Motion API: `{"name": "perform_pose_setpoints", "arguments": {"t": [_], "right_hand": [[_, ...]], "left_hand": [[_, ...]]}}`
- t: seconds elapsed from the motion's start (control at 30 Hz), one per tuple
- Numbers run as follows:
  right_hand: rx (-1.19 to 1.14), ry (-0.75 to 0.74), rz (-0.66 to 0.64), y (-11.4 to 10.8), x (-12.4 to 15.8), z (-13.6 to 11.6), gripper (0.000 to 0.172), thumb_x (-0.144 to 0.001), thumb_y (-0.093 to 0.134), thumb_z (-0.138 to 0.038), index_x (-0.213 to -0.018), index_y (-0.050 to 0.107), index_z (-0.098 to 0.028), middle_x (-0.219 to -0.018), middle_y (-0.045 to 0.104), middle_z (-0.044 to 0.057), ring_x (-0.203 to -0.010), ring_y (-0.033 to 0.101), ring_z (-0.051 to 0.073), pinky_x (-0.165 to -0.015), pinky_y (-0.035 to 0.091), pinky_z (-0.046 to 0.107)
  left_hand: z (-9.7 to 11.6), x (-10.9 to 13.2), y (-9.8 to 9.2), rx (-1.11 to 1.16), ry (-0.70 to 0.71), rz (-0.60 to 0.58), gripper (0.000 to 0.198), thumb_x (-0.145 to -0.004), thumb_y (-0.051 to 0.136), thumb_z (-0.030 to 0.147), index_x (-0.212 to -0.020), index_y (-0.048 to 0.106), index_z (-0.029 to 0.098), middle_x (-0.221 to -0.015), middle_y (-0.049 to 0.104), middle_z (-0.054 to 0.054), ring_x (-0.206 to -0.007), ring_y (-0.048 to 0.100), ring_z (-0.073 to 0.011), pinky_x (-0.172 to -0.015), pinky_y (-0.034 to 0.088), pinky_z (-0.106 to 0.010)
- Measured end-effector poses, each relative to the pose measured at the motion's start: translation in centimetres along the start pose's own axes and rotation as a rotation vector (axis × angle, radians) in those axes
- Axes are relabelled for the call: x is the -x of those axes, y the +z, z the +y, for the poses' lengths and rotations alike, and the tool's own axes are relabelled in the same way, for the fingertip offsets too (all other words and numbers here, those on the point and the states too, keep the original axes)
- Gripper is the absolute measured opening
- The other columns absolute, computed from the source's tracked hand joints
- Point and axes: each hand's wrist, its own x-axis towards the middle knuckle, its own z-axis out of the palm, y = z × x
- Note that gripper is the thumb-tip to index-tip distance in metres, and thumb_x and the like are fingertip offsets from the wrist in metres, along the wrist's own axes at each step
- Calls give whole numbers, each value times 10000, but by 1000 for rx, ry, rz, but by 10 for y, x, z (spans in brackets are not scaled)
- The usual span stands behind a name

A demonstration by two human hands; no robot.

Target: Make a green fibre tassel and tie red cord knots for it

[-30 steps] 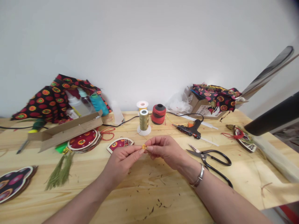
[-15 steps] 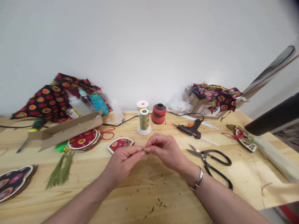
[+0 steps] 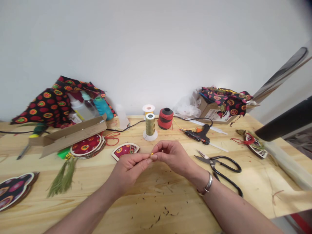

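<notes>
My left hand [image 3: 129, 167] and my right hand [image 3: 170, 155] meet fingertip to fingertip above the middle of the wooden table [image 3: 156, 201]. Both pinch a small piece of yellow-orange cord [image 3: 152, 154], of which only a tiny bit shows between the fingers. A silver bangle [image 3: 207, 184] sits on my right wrist. Behind the hands stand a gold thread spool [image 3: 150, 126] and a red thread spool [image 3: 166, 118]. A small fabric-covered wooden ornament [image 3: 125, 150] lies just left of the hands.
Black scissors [image 3: 219, 165] and a black glue gun [image 3: 198, 135] lie to the right. A cardboard box [image 3: 65, 136] with bottles, patterned fabric [image 3: 48, 105], round ornaments [image 3: 86, 146] and a green tassel [image 3: 62, 177] sit at the left. Another ornament [image 3: 253, 144] lies far right.
The small cord loop that showed between my fingertips a second ago is now pulled tight and mostly hidden. Both hands stay in nearly the same place.
</notes>
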Motion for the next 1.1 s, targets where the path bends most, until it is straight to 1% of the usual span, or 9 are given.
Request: {"name": "perform_pose_setpoints", "arguments": {"t": [0.1,0.23,0.37,0.43,0.63,0.77,0.83,1.0,1.1], "right_hand": [[2,17,-6,-1,0,-1,147,-633,723,-238,-672,625,-135,-622,588,-23,-558,475,80,-562,366,232],[-68,44,-32,0,1,-3,149,-626,726,-230,-673,619,-137,-608,574,-35,-554,468,70,-569,368,225],[-73,26,10,1,2,-3,173,-614,733,-256,-654,613,-137,-612,575,-29,-560,474,75,-573,377,233],[-60,6,32,2,3,-2,165,-622,725,-256,-654,616,-136,-631,587,-18,-576,490,84,-585,387,242],[-40,22,51,2,3,-2,141,-632,707,-240,-650,624,-127,-625,587,-9,-572,488,88,-581,383,244],[-35,46,58,3,4,-5,149,-624,712,-248,-639,624,-128,-620,587,-11,-568,480,85,-576,374,239],[-36,53,68,3,4,-6,152,-624,712,-253,-639,626,-129,-616,587,-13,-563,473,82,-566,365,234],[-51,56,71,3,5,-7,156,-621,717,-261,-635,626,-135,-611,586,-17,-558,465,81,-558,358,232],[-47,52,72,3,5,-6,155,-621,716,-271,-637,631,-143,-609,581,-20,-558,465,83,-555,361,233]], "left_hand": [[0,0,1,-54,39,20,251,-794,547,323,-940,730,233,-615,579,27,-557,421,-104,-523,353,-200],[2,1,3,-76,70,31,248,-800,541,311,-941,726,223,-599,563,32,-534,413,-95,-502,350,-192],[4,1,3,-80,100,35,232,-804,536,284,-921,725,217,-538,502,51,-490,379,-82,-465,331,-181],[3,1,3,-84,109,46,227,-803,540,274,-930,720,217,-530,495,55,-481,378,-80,-451,325,-178],[0,3,4,-109,126,45,228,-799,557,267,-968,705,229,-583,591,47,-483,437,-81,-453,358,-175],[2,2,4,-149,137,71,209,-796,565,272,-939,711,226,-662,663,30,-558,525,-101,-517,413,-184],[2,2,5,-173,147,96,205,-798,561,276,-927,712,223,-664,667,29,-567,538,-106,-524,423,-185],[2,1,7,-178,116,155,221,-793,571,291,-966,690,221,-669,673,23,-536,543,-106,-467,413,-179],[1,2,7,-176,136,181,196,-790,572,281,-920,705,220,-649,672,21,-549,561,-116,-489,439,-189]]}}
